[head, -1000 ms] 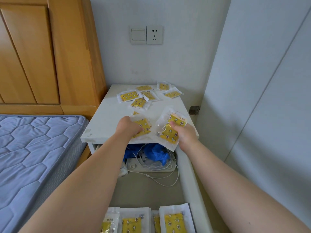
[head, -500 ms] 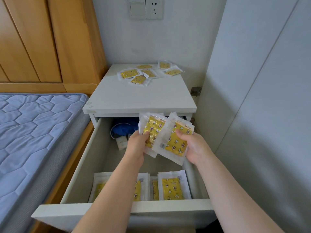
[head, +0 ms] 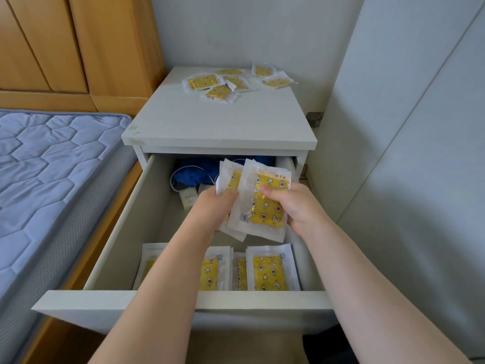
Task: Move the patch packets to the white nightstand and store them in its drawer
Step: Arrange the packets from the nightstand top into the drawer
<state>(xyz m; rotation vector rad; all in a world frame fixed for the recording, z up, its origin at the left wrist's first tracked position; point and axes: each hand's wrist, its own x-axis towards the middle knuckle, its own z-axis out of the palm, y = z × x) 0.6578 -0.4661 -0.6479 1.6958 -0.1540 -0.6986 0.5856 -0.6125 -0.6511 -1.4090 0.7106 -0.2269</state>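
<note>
Our left hand [head: 210,207] and right hand [head: 301,210] pinch packets [head: 265,214] over the drawer [head: 105,300]. We should lay them flat behind the stored row [head: 270,274].

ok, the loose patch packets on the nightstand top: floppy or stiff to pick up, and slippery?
Likely floppy and light: the patch packets are thin flat pouches, and the held packets crinkle in the right hand. Probably slippery: the film looks glossy and they overlap, so pushing one may drag neighbours.
</note>
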